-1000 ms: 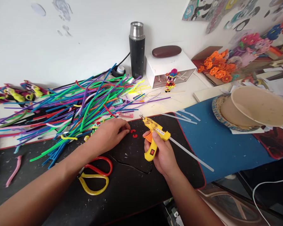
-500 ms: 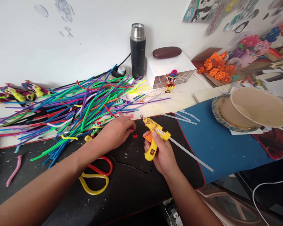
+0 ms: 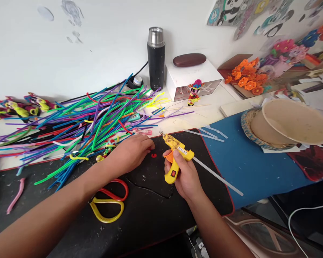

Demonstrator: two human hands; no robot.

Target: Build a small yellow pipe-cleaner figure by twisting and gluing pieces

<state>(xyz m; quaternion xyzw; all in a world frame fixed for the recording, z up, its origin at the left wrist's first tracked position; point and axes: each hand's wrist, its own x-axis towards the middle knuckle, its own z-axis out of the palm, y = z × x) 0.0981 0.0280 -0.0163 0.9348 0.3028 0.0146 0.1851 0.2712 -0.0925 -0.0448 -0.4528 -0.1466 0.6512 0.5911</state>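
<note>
My right hand [image 3: 187,175] is wrapped round the handle of a yellow hot glue gun [image 3: 174,159], fingers at its orange trigger. The nozzle points up and left, and a long clear glue stick [image 3: 218,175] sticks out of its back. Left of the nozzle, my left hand [image 3: 134,152] is low over the black mat [image 3: 156,218], its fingers curled together; what they pinch, if anything, is hidden. A small curved red piece [image 3: 153,155] lies on the mat just below those fingertips. Red-and-yellow-handled scissors [image 3: 107,211] lie partly under my left forearm.
Many coloured pipe cleaners [image 3: 97,111] are heaped at the back left. A small figure [image 3: 195,92] stands before a white box [image 3: 193,73], beside a black tumbler [image 3: 156,61]. Spare glue sticks [image 3: 212,132] and a beige tub [image 3: 293,122] are to the right. A black cord [image 3: 150,191] trails from the gun.
A red bit that showed at my left fingertips is now out of sight as the fingers have shifted slightly. The glue gun stays almost where it was.
</note>
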